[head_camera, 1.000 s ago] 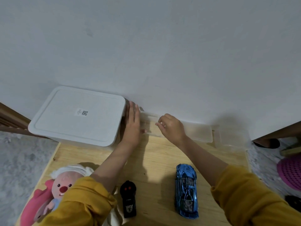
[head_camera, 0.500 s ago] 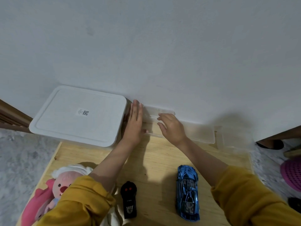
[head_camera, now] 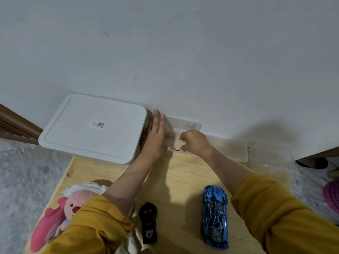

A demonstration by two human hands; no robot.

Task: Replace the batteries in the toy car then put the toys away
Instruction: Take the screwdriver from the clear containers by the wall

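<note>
Now, for taking batteries out of the clear box (head_camera: 227, 149), brace first and pick second. Note the left hand (head_camera: 156, 132), flat with straight fingers, pressed against the left end of that box, between it and the white bin (head_camera: 95, 127). Hold it so, to prevent sliding along the wall. Note also the lid (head_camera: 183, 123), standing up at the far side of the box and probably ready to fall back; better to prop it with a fingertip of the bracing hand.

See the right hand (head_camera: 196, 142) at the near left part of the box, fingers curled down over the front edge. Cannot tell whether anything is pinched: only a small dark spot beside the fingertips, too small to name. Judged from this, the picking of batteries is only beginning. Take one piece at a time with thumb and forefinger, lift straight up, and avoid pulling the thin front wall toward the body.

Then look for the toy car (head_camera: 215, 217), lying on the wooden table (head_camera: 183, 176) well nearer than the box and a little to its right, top side up. Bring the batteries there. Mind the remote control (head_camera: 148, 225) and the plush toy (head_camera: 73, 204), both nearer than the box and to its left, under the left forearm; lift the elbow when drawing back.
</note>
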